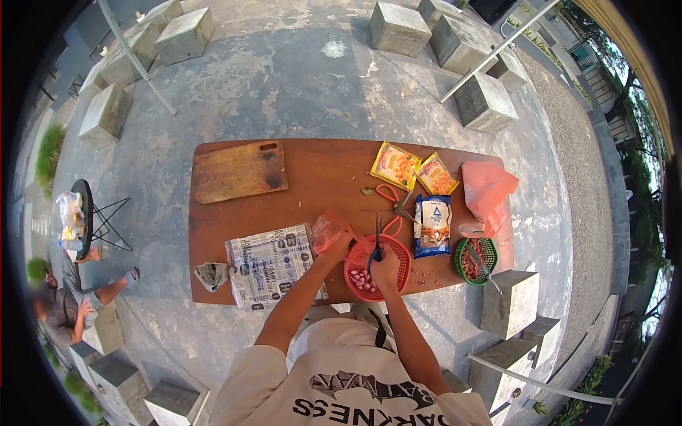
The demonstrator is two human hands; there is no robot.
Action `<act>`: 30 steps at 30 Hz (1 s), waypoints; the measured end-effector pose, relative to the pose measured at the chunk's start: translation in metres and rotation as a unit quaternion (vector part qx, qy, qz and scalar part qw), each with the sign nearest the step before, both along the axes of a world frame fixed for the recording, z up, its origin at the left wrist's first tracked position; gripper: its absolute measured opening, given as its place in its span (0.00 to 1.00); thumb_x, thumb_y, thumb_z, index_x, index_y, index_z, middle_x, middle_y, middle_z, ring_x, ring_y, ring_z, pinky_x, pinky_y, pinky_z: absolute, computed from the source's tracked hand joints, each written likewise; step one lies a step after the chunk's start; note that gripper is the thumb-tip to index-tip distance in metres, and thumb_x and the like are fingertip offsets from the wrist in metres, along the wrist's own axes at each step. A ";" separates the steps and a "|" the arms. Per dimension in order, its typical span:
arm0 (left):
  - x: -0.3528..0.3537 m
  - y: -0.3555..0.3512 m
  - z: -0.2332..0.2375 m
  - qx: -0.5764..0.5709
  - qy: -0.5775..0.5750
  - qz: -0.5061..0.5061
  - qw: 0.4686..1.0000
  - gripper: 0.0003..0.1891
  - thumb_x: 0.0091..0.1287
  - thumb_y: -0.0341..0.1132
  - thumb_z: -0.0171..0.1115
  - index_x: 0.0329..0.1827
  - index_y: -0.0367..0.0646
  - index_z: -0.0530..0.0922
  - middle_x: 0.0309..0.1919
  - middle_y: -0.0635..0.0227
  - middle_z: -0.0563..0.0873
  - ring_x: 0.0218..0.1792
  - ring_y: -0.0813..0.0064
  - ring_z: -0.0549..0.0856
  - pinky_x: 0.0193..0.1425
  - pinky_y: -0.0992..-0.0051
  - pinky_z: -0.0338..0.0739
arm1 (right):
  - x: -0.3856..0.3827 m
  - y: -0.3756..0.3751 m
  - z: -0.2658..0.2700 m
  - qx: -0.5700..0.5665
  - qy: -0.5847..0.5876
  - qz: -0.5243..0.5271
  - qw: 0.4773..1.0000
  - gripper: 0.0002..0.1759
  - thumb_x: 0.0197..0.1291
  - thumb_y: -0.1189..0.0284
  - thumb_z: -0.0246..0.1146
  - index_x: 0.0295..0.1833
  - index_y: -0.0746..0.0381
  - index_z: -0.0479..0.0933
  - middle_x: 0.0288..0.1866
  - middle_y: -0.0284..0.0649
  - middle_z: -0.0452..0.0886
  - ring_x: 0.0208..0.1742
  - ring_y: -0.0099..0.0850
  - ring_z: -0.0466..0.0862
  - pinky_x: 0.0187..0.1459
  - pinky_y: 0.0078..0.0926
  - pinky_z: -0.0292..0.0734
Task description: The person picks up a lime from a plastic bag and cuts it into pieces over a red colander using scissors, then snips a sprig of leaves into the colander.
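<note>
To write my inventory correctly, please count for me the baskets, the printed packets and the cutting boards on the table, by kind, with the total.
Baskets: 2 (red basket, green basket)
Printed packets: 3 (left yellow packet, right yellow packet, blue-and-white packet)
Cutting boards: 1 (wooden board)
Total: 6

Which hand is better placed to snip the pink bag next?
Probably the right hand: it holds the dark-handled scissors, blades pointing forward. The left hand is at the pink bag, better placed to steady it.
</note>
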State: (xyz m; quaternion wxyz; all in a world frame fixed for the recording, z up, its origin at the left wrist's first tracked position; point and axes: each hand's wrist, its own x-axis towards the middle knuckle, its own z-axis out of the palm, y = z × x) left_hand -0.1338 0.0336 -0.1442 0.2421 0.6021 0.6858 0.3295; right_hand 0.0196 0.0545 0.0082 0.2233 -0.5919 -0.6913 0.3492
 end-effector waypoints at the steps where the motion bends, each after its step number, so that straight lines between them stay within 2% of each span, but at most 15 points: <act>1: 0.000 0.002 0.004 0.001 0.000 -0.001 1.000 0.11 0.51 0.21 0.62 0.38 0.38 0.84 0.37 0.49 0.85 0.39 0.48 0.85 0.39 0.58 0.78 | 0.000 -0.001 0.001 -0.003 -0.001 0.002 1.000 0.17 0.50 0.70 0.68 0.43 0.69 0.77 0.22 0.44 0.80 0.25 0.36 0.83 0.30 0.34 0.74; 6: -0.001 0.012 -0.033 -0.217 0.114 0.006 0.969 0.06 0.59 0.29 0.60 0.37 0.46 0.83 0.36 0.56 0.86 0.38 0.58 0.86 0.36 0.60 0.79 | 0.002 -0.003 0.000 -0.010 0.011 -0.003 1.000 0.16 0.49 0.70 0.68 0.42 0.68 0.77 0.22 0.44 0.80 0.25 0.36 0.82 0.30 0.34 0.73; 7: -0.007 0.008 -0.011 -0.219 0.117 0.006 0.969 0.06 0.59 0.29 0.60 0.37 0.46 0.83 0.36 0.56 0.86 0.38 0.58 0.86 0.36 0.60 0.79 | 0.002 0.000 -0.001 -0.001 0.006 -0.005 1.000 0.16 0.49 0.70 0.68 0.42 0.68 0.77 0.23 0.44 0.80 0.25 0.36 0.82 0.30 0.34 0.73; 9: -0.015 -0.005 0.030 -0.039 0.171 0.129 0.976 0.09 0.60 0.36 0.64 0.38 0.40 0.83 0.34 0.58 0.87 0.31 0.59 0.86 0.34 0.63 0.80 | 0.005 0.004 -0.002 0.003 0.000 -0.014 1.000 0.15 0.49 0.70 0.68 0.41 0.67 0.77 0.23 0.44 0.80 0.25 0.36 0.82 0.29 0.34 0.73; 11: -0.026 -0.011 0.029 -0.006 0.157 0.115 0.981 0.10 0.60 0.37 0.64 0.38 0.40 0.84 0.33 0.60 0.87 0.29 0.60 0.85 0.34 0.64 0.80 | 0.002 0.006 0.001 0.004 0.004 -0.024 1.000 0.15 0.49 0.70 0.69 0.40 0.67 0.78 0.23 0.43 0.80 0.25 0.35 0.82 0.29 0.34 0.72; 13: -0.041 -0.011 0.044 0.028 0.146 0.109 0.983 0.11 0.61 0.39 0.64 0.38 0.40 0.84 0.32 0.61 0.87 0.27 0.62 0.85 0.33 0.65 0.80 | -0.008 0.010 0.010 -0.041 -0.016 -0.027 0.999 0.14 0.50 0.72 0.67 0.42 0.67 0.78 0.27 0.49 0.83 0.33 0.45 0.86 0.34 0.38 0.77; 15: -0.055 -0.010 0.095 -0.177 -0.125 0.106 0.970 0.11 0.62 0.39 0.65 0.40 0.41 0.84 0.31 0.60 0.86 0.29 0.65 0.86 0.35 0.65 0.80 | -0.017 0.012 0.006 -0.016 0.032 -0.021 0.999 0.14 0.49 0.72 0.67 0.42 0.67 0.78 0.27 0.49 0.82 0.32 0.44 0.87 0.33 0.36 0.76; 16: -0.065 -0.004 0.103 -0.268 -0.288 0.097 0.914 0.10 0.64 0.38 0.64 0.42 0.41 0.84 0.32 0.62 0.86 0.33 0.70 0.86 0.35 0.67 0.81 | -0.023 0.015 0.007 -0.031 0.020 -0.019 0.999 0.14 0.49 0.72 0.67 0.42 0.67 0.78 0.26 0.49 0.82 0.32 0.42 0.87 0.33 0.34 0.76; 17: -0.069 -0.002 0.096 -0.268 -0.285 0.098 0.915 0.10 0.64 0.38 0.64 0.42 0.41 0.84 0.32 0.62 0.86 0.33 0.70 0.86 0.35 0.67 0.81 | -0.029 0.017 0.008 -0.032 0.023 -0.019 0.999 0.14 0.49 0.72 0.67 0.42 0.67 0.78 0.26 0.49 0.82 0.32 0.42 0.87 0.33 0.34 0.76; 19: -0.074 0.003 0.087 -0.117 -0.034 0.195 0.973 0.15 0.66 0.40 0.64 0.48 0.38 0.82 0.31 0.62 0.85 0.33 0.70 0.87 0.33 0.71 0.81 | -0.043 0.023 0.016 -0.032 0.063 0.000 0.998 0.15 0.49 0.73 0.67 0.42 0.68 0.77 0.26 0.48 0.82 0.30 0.40 0.86 0.32 0.33 0.76; 20: -0.078 0.005 0.083 -0.116 -0.029 0.194 0.974 0.15 0.66 0.40 0.64 0.48 0.38 0.82 0.31 0.62 0.85 0.33 0.70 0.87 0.33 0.71 0.81 | -0.050 0.027 0.020 -0.031 0.067 -0.001 0.997 0.15 0.49 0.73 0.67 0.42 0.68 0.77 0.26 0.48 0.82 0.30 0.40 0.86 0.32 0.33 0.76; 22: -0.082 0.007 0.116 -0.129 -0.457 0.221 0.852 0.13 0.69 0.40 0.62 0.48 0.39 0.81 0.33 0.68 0.86 0.33 0.74 0.85 0.31 0.73 0.81 | -0.061 0.034 0.025 0.003 0.131 0.013 0.991 0.16 0.52 0.73 0.67 0.45 0.69 0.75 0.24 0.41 0.81 0.24 0.27 0.81 0.28 0.27 0.74; 23: -0.084 0.003 0.125 -0.131 -0.454 0.219 0.854 0.13 0.69 0.40 0.62 0.48 0.39 0.81 0.33 0.68 0.86 0.33 0.74 0.85 0.31 0.73 0.81 | -0.064 0.036 0.028 0.002 0.133 0.009 0.991 0.16 0.52 0.73 0.67 0.45 0.69 0.75 0.24 0.41 0.81 0.24 0.27 0.81 0.28 0.27 0.74; 25: -0.091 -0.005 0.134 -0.236 -0.588 0.151 0.759 0.12 0.72 0.42 0.61 0.48 0.42 0.80 0.36 0.73 0.85 0.33 0.79 0.84 0.30 0.77 0.80 | -0.067 0.039 0.040 0.039 0.143 0.006 0.989 0.15 0.54 0.74 0.67 0.45 0.69 0.75 0.24 0.40 0.81 0.24 0.26 0.81 0.27 0.25 0.73; 30: -0.058 -0.047 0.153 -0.189 -0.552 0.129 0.802 0.10 0.72 0.40 0.61 0.48 0.44 0.80 0.35 0.73 0.86 0.33 0.84 0.83 0.30 0.81 0.79 | -0.037 0.027 0.037 0.000 0.124 -0.027 0.992 0.18 0.56 0.70 0.70 0.46 0.67 0.74 0.30 0.40 0.83 0.30 0.26 0.83 0.33 0.25 0.76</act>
